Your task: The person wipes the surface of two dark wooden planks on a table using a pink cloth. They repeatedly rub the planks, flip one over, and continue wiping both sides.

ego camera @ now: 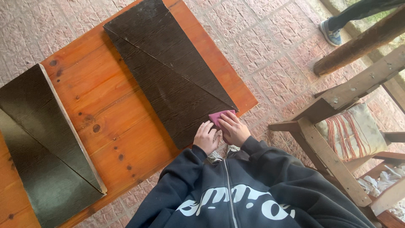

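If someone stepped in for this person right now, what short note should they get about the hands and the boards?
Left hand: resting flat on the near corner of the dark board, holding nothing.
Right hand: pressing a small pink sanding pad onto that same corner.
The dark board lies across the orange wooden table; a second dark board lies further along the table, untouched by either hand.
Done: cannot tell how much surface has been rubbed.
Left: cannot tell; both boards look equally dark.

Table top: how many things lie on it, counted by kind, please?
Dark wooden panels: 2, one under the hands, one at the table's other end
Pink sanding pad: 1, under the right hand, beside the left hand
Total: 3
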